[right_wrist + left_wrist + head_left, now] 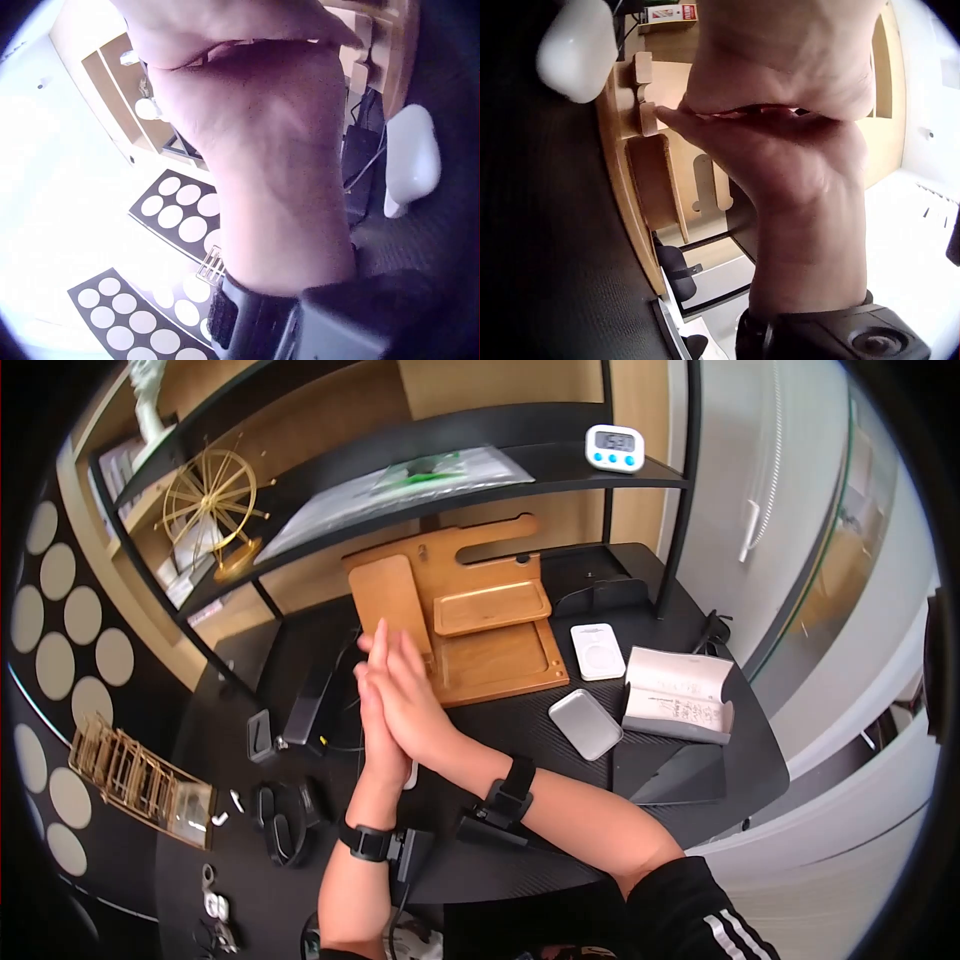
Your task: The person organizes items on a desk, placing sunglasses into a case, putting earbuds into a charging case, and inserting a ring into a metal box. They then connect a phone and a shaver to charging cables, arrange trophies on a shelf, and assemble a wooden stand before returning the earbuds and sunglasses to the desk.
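Observation:
My left hand (374, 725) and right hand (412, 705) are pressed palm to palm above the desk, in front of a wooden desk organizer (510, 683). Their fingers are extended and point away from me toward the organizer. No object shows between the palms. Both wrist views show the heels of the hands meeting, with a thin gap along the seam. Below the wrists lies a white rounded object (414, 161), mostly hidden by the hands in the head view. Each wrist wears a black strap with a camera.
Right of the organizer lie a white power bank (598, 652), a grey metal tray (586, 724) and an open box (677, 698). On the left are a black headband-like device (285, 825) and white earbuds (219, 819). A black shelf (560, 480) with a digital timer (615, 449) spans the back.

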Demonstrator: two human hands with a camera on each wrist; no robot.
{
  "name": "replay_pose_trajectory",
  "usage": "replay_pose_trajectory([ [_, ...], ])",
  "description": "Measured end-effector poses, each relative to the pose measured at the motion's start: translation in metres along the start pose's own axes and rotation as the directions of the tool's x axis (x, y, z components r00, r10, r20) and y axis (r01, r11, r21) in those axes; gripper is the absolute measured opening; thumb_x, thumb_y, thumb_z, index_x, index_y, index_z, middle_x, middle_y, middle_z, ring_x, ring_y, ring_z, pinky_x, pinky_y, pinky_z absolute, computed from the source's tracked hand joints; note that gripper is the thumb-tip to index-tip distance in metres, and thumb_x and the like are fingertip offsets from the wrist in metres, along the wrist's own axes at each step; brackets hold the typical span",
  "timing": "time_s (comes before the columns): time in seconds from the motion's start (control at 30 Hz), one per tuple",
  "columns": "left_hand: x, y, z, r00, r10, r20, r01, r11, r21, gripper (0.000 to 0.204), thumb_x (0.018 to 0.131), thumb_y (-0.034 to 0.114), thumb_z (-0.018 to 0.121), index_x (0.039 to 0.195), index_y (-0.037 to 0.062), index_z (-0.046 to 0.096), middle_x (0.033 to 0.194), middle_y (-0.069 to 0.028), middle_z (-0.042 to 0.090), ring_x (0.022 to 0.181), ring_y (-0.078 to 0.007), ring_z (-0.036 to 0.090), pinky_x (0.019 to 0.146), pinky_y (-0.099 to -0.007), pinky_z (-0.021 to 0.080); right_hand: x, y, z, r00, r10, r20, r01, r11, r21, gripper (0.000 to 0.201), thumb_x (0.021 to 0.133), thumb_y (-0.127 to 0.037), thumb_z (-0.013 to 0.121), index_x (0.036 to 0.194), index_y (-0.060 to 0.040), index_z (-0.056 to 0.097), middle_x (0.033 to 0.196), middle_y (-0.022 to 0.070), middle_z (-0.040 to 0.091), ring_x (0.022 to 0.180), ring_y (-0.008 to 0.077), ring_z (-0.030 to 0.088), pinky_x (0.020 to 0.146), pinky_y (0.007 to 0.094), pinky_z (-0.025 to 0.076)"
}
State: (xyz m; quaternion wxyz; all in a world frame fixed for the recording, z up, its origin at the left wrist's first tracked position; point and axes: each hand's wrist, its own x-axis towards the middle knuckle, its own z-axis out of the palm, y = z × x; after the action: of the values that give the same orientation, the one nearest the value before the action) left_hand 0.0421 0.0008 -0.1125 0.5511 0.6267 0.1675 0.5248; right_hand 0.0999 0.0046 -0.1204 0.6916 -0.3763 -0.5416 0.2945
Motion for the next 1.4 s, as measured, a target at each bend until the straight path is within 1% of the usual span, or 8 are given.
replay_pose_trajectory([
  [0.23, -0.006, 0.02, 0.001, 0.966, 0.201, 0.16, -0.222, 0.967, 0.127, 0.092, 0.07, 0.065, 0.062, 0.139, 0.0103, 0.035, 0.151, -0.0182, 0.009, 0.136, -0.039, 0.02, 0.097, -0.0556, 0.039, 0.008, -0.052, -0.023, 0.814, 0.086, 0.574, -0.03, 0.994, -0.108, 0.038, 0.073, -0.03, 0.069, 0.105, -0.0093, 0.065, 0.128, 0.0235, 0.046, 0.132, 0.0376, 0.026, 0.104, 0.0482, 0.027],
  [0.37, -0.001, 0.035, 0.008, 0.925, 0.266, 0.271, -0.313, 0.938, 0.147, 0.073, 0.07, 0.058, 0.067, 0.12, 0.0063, 0.05, 0.135, -0.0248, 0.034, 0.116, -0.04, 0.046, 0.093, -0.0507, 0.043, 0.004, -0.09, -0.046, 0.743, 0.073, 0.665, -0.034, 0.997, -0.072, 0.027, 0.079, -0.029, 0.063, 0.091, -0.0039, 0.065, 0.1, 0.014, 0.06, 0.111, 0.0235, 0.051, 0.096, 0.0391, 0.037],
  [0.43, 0.004, 0.034, 0.018, 0.911, 0.28, 0.303, -0.321, 0.942, 0.095, 0.059, 0.075, 0.053, 0.064, 0.105, 0.0039, 0.05, 0.109, -0.0209, 0.052, 0.098, -0.0331, 0.056, 0.085, -0.0446, 0.047, 0.0, -0.086, -0.053, 0.804, -0.143, 0.578, 0.23, 0.97, -0.081, 0.03, 0.085, -0.031, 0.056, 0.08, -0.0019, 0.057, 0.084, 0.0104, 0.06, 0.081, 0.0198, 0.061, 0.074, 0.0334, 0.049],
  [0.73, 0.026, 0.072, 0.093, 0.963, -0.022, 0.269, -0.013, 0.992, 0.129, 0.051, 0.085, 0.049, 0.042, 0.114, 0.0073, 0.04, 0.095, -0.0144, 0.053, 0.082, -0.0217, 0.056, 0.077, -0.0344, 0.046, 0.003, -0.163, -0.101, 0.944, 0.218, 0.248, -0.109, 0.915, -0.388, 0.025, 0.087, -0.024, 0.045, 0.086, -0.0018, 0.057, 0.059, 0.0118, 0.056, 0.047, 0.0257, 0.058, 0.043, 0.0332, 0.045],
  [1.17, 0.016, 0.078, 0.102, 0.96, -0.049, 0.277, -0.021, 0.97, 0.244, 0.063, 0.082, 0.059, 0.037, 0.12, 0.0084, 0.042, 0.1, -0.0094, 0.05, 0.09, -0.016, 0.053, 0.081, -0.0269, 0.04, -0.004, -0.183, -0.119, 0.905, 0.298, 0.304, -0.129, 0.873, -0.47, 0.041, 0.092, -0.038, 0.045, 0.07, -0.0068, 0.032, 0.05, 0.0088, 0.05, 0.036, 0.0195, 0.049, 0.038, 0.0295, 0.038],
  [1.23, 0.014, 0.08, 0.1, 0.946, -0.031, 0.322, -0.047, 0.972, 0.232, 0.061, 0.085, 0.055, 0.04, 0.123, 0.0075, 0.034, 0.095, -0.0117, 0.052, 0.056, -0.0105, 0.052, 0.048, -0.0206, 0.041, -0.008, -0.187, -0.12, 0.907, 0.289, 0.306, -0.097, 0.851, -0.516, 0.04, 0.092, -0.037, 0.046, 0.069, -0.0064, 0.034, 0.047, 0.0091, 0.049, 0.037, 0.0209, 0.051, 0.041, 0.0305, 0.04],
  [1.37, 0.008, 0.088, 0.103, 0.959, -0.13, 0.253, 0.055, 0.958, 0.282, 0.07, 0.079, 0.065, 0.041, 0.119, 0.0073, 0.041, 0.102, -0.0087, 0.05, 0.098, -0.0169, 0.05, 0.088, -0.0295, 0.038, -0.012, -0.189, -0.119, 0.914, 0.274, 0.3, -0.093, 0.86, -0.501, 0.038, 0.09, -0.032, 0.048, 0.065, -0.0043, 0.045, 0.048, 0.0096, 0.052, 0.042, 0.0217, 0.056, 0.045, 0.0303, 0.043],
  [1.4, 0.004, 0.105, 0.107, 0.938, -0.208, 0.278, 0.103, 0.931, 0.35, 0.074, 0.083, 0.069, 0.034, 0.124, 0.0078, 0.034, 0.093, -0.0105, 0.054, 0.053, -0.011, 0.052, 0.045, -0.0209, 0.039, -0.013, -0.189, -0.12, 0.913, 0.282, 0.296, -0.098, 0.854, -0.511, 0.038, 0.09, -0.032, 0.048, 0.065, -0.0043, 0.045, 0.048, 0.0096, 0.052, 0.042, 0.0217, 0.056, 0.045, 0.0303, 0.043],
])
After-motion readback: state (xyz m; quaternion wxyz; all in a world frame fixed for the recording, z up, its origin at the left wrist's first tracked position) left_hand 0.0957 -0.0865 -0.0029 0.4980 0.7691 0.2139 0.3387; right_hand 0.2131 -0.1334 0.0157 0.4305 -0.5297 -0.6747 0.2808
